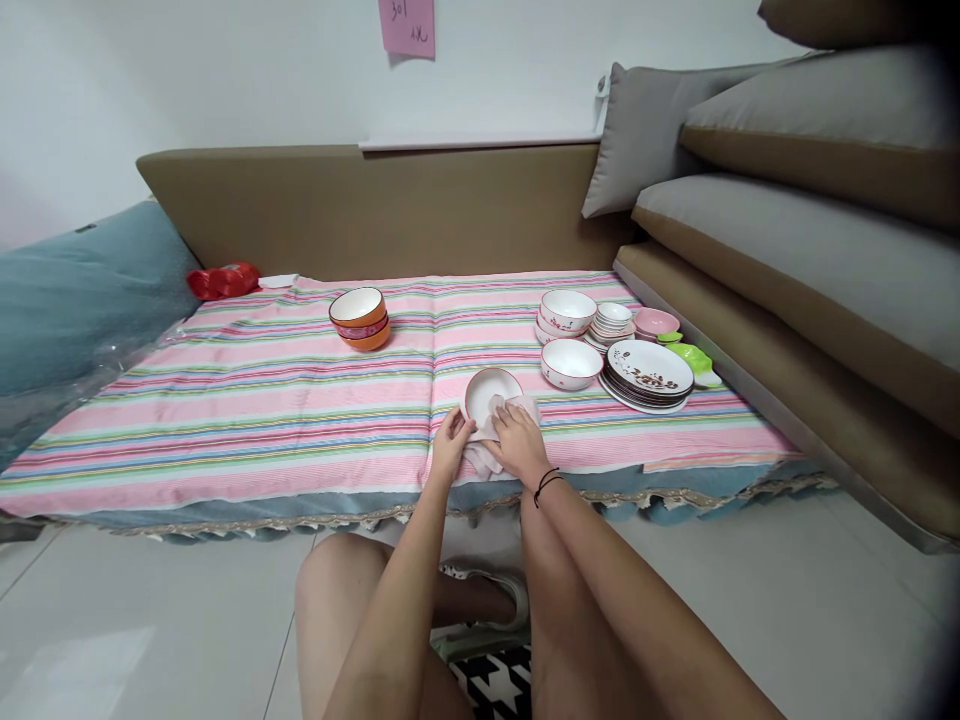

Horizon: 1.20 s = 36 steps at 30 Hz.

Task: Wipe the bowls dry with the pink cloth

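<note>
A white bowl (484,390) with a thin red rim is tilted toward me near the front edge of the striped cloth. My left hand (451,440) grips its left side, thumb at the rim. In my right hand (519,440) is a pale pinkish cloth (531,407), pressed against the bowl's inside and right rim. Part of the cloth hangs below the bowl. Just to the right stands another white bowl (571,364) with a red rim, apart from my hands.
Stacked orange bowls (366,330) stand left on the striped cloth (247,400). At right are more white bowls (568,310), small dishes (613,315), patterned plates (649,368), a pink bowl (657,322) and a green dish (694,360). Cushions (810,230) rise at far right; a red bundle (223,281) lies far left.
</note>
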Available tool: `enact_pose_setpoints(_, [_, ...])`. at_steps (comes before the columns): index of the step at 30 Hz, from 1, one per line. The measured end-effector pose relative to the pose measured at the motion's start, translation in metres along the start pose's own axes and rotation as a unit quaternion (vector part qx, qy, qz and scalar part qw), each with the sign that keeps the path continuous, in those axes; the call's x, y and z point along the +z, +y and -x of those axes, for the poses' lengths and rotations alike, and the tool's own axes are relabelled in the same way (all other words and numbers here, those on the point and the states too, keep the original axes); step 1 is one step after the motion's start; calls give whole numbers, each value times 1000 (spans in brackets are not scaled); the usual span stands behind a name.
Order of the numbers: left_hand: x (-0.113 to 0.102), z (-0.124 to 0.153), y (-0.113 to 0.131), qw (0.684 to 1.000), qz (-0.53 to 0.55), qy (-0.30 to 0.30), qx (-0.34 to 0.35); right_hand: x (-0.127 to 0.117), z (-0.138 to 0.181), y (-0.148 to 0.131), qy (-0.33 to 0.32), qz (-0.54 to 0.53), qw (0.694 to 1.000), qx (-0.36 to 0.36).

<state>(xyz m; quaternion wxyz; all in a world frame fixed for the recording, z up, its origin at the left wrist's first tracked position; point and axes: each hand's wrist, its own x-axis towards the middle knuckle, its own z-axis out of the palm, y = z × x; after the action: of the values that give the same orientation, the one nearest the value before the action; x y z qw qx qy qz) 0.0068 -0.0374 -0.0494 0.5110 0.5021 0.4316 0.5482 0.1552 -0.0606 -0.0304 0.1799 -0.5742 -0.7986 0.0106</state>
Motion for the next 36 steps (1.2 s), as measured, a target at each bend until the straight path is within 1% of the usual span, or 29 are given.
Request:
enact_pose_setpoints(2, [0, 0, -1, 1000, 1, 1, 0, 0, 0, -2, -22, 19, 999, -14])
enact_pose_setpoints(5, [-2, 0, -2, 1000, 0, 4, -3, -1, -1, -3, -53, 5, 996, -69])
enact_pose_setpoints(7, [-3, 0, -2, 1000, -3, 5, -3, -2, 0, -2, -47, -25, 993, -106])
enact_pose_setpoints(9, [-4, 0, -1, 1000, -3, 5, -1, -3, 0, -1, -41, -55, 990, -127])
enact_pose_setpoints(10, [-4, 0, -1, 1000, -3, 3, -1, -4, 1, 0, -41, -63, 989, -124])
enact_pose_setpoints(12, [-3, 1, 0, 1000, 1, -1, -1, -4, 1, 1, -43, -58, 993, -93])
enact_pose_setpoints(16, [-1, 1, 1, 1000, 7, -4, -1, 0, 2, 1, 1, -17, 1000, -20])
enact_pose_setpoints(18, [-1, 1, 2, 1000, 8, -2, -1, 2, 1, 2, 9, -6, 1000, -5])
enact_pose_setpoints(20, [-1, 1, 2, 1000, 6, -1, -2, 2, 0, 3, -9, -20, 999, -28])
enact_pose_setpoints(23, [-1, 1, 3, 1000, 0, 3, -3, -3, 0, 5, -37, -60, 992, -101])
enact_pose_setpoints(25, [-1, 1, 3, 1000, -5, 5, -3, -8, 2, 4, -12, -87, 988, -128])
enact_pose_setpoints(26, [-1, 2, 3, 1000, -8, 7, -4, -11, 3, 4, 12, -96, 987, -127])
enact_pose_setpoints(28, [-2, 2, 3, 1000, -13, 10, -5, -15, 7, 3, 57, -96, 989, -100])
enact_pose_setpoints(30, [-2, 2, 3, 1000, -16, 11, -6, -17, 9, 2, 70, -74, 993, -63])
enact_pose_setpoints(32, [-2, 1, 3, 1000, -16, 11, -6, -17, 11, 2, 56, -57, 996, -49])
enact_pose_setpoints(36, [-2, 2, 4, 1000, -13, 6, -2, -11, 9, 4, 8, -52, 996, -69])
